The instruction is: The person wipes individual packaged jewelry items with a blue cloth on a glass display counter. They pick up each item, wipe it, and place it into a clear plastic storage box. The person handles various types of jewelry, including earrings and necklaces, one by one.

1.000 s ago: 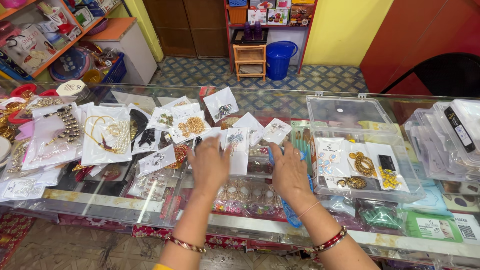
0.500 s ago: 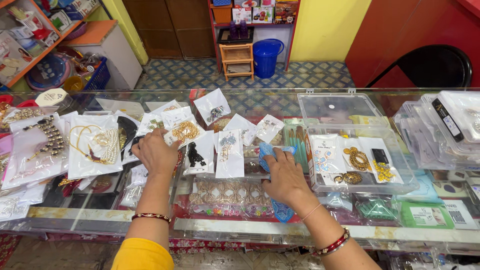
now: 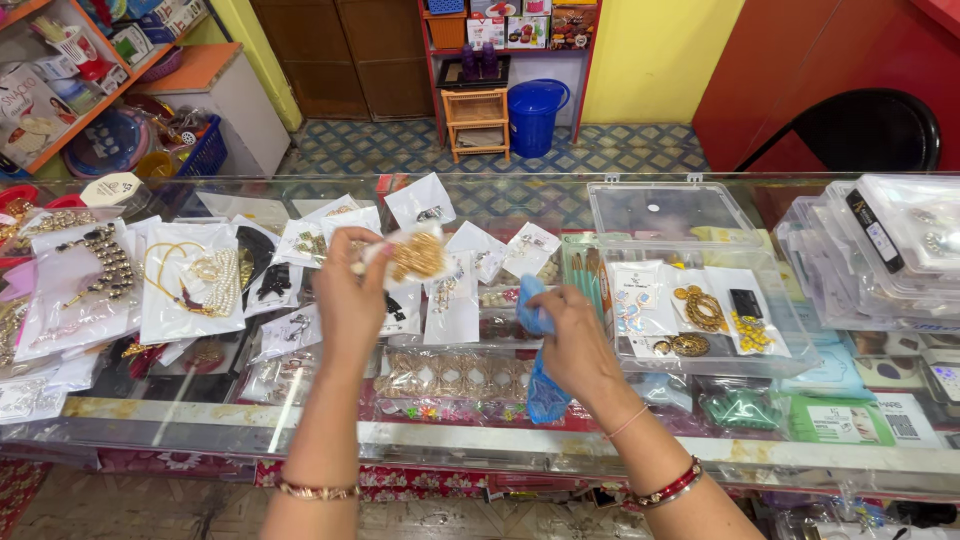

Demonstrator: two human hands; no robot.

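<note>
Your fingers on the left hand (image 3: 350,295) are pinched around a clear packet of gold jewellery (image 3: 415,255), lifted above the glass counter (image 3: 200,415) just left of the frame's centre; the packet tilts toward the upper right of that hand and looks slightly blurred. Your right hand (image 3: 572,340), a little right of centre, has its fingers curled tight around a blue cloth (image 3: 540,385), which bunches above the knuckles and hangs down below the palm toward the counter's near edge. The two hands are near each other but apart.

Under and behind the raised packet, more small white jewellery packets (image 3: 455,300) lie spread over the glass. At the left of the frame sits a larger card with a pearl and gold necklace (image 3: 195,280). Just right of your right hand stands an open clear plastic box (image 3: 690,300) holding earrings on cards. In the upper middle, on the tiled floor beyond the counter, there is a blue bucket (image 3: 535,115).
</note>
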